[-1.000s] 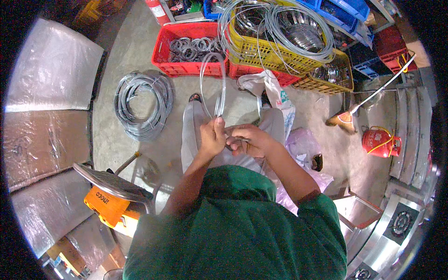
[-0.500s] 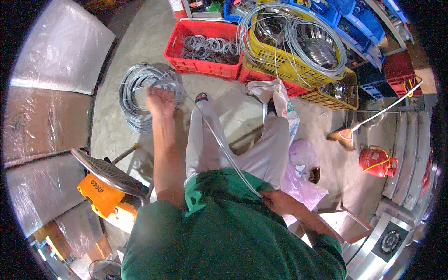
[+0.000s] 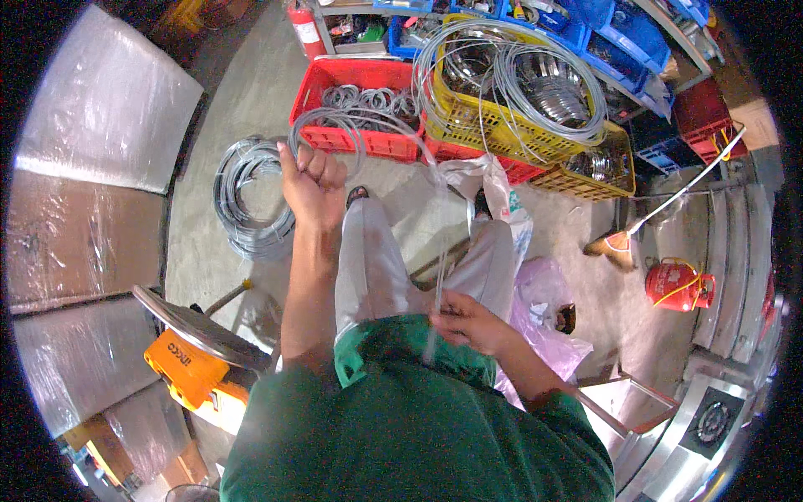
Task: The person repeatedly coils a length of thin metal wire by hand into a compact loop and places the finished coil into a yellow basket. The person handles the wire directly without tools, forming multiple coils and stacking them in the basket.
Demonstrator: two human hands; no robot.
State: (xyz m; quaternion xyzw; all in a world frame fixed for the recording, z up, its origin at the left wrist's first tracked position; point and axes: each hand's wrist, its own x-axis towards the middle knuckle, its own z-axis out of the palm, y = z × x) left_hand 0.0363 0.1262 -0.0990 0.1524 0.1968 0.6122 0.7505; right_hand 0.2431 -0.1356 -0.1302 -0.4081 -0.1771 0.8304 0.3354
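Note:
My left hand (image 3: 314, 188) is raised ahead of me with curled fingers, closed on loops of thin grey wire (image 3: 393, 120). From there the wire arcs out over the red crate (image 3: 311, 88) and comes back toward my body. My right hand (image 3: 473, 325), in front of my green shirt, pinches the wire's lower run, which is blurred by motion. Left of my left hand, a large coil of the same grey wire (image 3: 226, 201) lies on the concrete floor. Inside the red crate sit several small wire rings (image 3: 368, 99).
A yellow crate (image 3: 456, 113) with shiny metal pieces and more coiled wire stands ahead right. A broom (image 3: 619, 247) and a red gas cylinder (image 3: 673, 283) are to the right. Wrapped boxes (image 3: 92, 226) line the left, near an orange machine (image 3: 188, 356). Pink plastic (image 3: 539, 289) lies beside my leg.
My left hand has moved right and nearer, off the floor coil. My right hand has shifted left and up. The wire between them now bows out in a wide loop.

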